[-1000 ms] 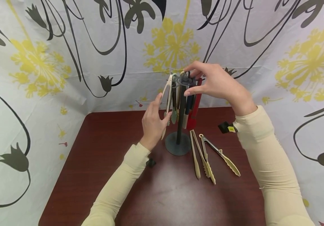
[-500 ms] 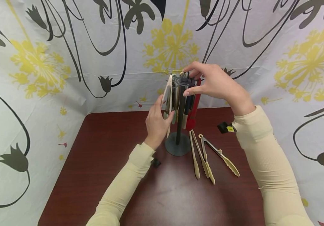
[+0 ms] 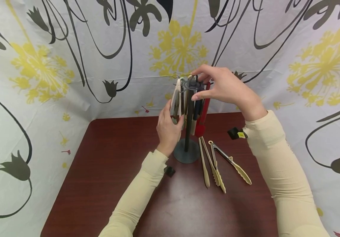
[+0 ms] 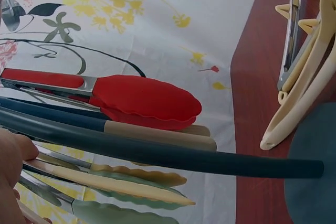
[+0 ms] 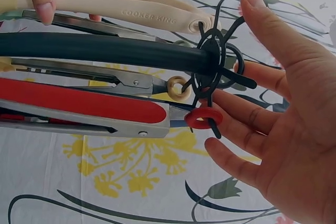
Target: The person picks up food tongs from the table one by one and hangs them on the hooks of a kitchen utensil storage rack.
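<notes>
A dark kitchen utensil stand point(image 3: 189, 115) has a round base and a ring of hooks point(image 5: 231, 77) on top, with several tongs hanging from it. My left hand point(image 3: 168, 131) grips cream tongs point(image 5: 131, 14) marked COOKER KING, fingers on one arm and thumb on the other; their loop is on a hook. Around the hook ring curve the fingers of my right hand point(image 3: 227, 85), the thumb on the near side. Red tongs point(image 4: 147, 100) hang right of the pole. Green-tipped tongs point(image 4: 121, 213) hang near my left hand.
Right of the base point(image 3: 177, 154), beige tongs point(image 3: 204, 164) and metal tongs with yellow tips point(image 3: 223, 153) lie on the dark red table point(image 3: 113, 164). A patterned white cloth point(image 3: 93, 72) rises behind and at both sides.
My left hand has moved a little right, towards the pole. The arms of the cream tongs have come closer together. My right hand has stayed at the hook ring.
</notes>
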A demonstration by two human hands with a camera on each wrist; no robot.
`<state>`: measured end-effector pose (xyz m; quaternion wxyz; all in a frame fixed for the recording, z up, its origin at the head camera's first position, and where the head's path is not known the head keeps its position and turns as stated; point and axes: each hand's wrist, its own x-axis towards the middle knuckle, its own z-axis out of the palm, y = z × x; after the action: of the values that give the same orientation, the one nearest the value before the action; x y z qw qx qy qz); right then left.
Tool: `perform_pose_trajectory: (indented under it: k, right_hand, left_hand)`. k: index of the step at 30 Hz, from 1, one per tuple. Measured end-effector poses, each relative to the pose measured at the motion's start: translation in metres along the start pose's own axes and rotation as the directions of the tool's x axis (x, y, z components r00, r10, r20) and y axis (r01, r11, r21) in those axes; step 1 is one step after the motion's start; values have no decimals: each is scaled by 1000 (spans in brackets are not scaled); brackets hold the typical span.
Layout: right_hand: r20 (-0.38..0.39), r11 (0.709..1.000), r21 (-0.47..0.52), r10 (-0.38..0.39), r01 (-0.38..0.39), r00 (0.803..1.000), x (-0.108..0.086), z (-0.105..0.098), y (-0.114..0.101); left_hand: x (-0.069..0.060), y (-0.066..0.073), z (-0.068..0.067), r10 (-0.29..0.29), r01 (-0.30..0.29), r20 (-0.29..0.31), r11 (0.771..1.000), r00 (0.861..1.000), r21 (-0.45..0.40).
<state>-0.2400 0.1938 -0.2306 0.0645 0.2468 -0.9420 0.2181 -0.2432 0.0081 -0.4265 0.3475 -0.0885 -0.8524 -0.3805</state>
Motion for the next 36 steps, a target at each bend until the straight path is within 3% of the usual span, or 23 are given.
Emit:
perform_pose_trajectory:
  k: [15, 22, 26, 29, 32, 34, 36]
  right_hand:
    - [-8, 1000, -9, -2, 2, 1000, -7, 3, 0]
    - [-25, 999, -40, -24, 23, 999, -9, 5, 2]
    - [-24, 998, -54, -24, 23, 999, -10, 6, 3]
    - [-38, 998, -63, -34, 31, 999, -13, 7, 3]
    - [-100, 996, -65, -69, 63, 993, -18, 7, 6]
    - [-154, 994, -67, -99, 90, 983, -22, 7, 10]
    - [-200, 992, -61, -122, 112, 972, -26, 7, 15]
  left_hand:
    - [-1, 3, -1, -17, 17, 29, 1000, 999, -3]
    - [6, 9, -18, -5, 4, 47, 1000, 999, 20]
    - [17, 14, -34, 21, -17, 68, 998, 997, -61]
    - [31, 19, -48, 74, -59, 67, 977, 995, -203]
    - [51, 27, -62, 166, -137, 64, 937, 984, -321]
    - [67, 34, -72, 238, -190, 87, 909, 967, -372]
    - [83, 42, -81, 316, -239, 133, 882, 940, -406]
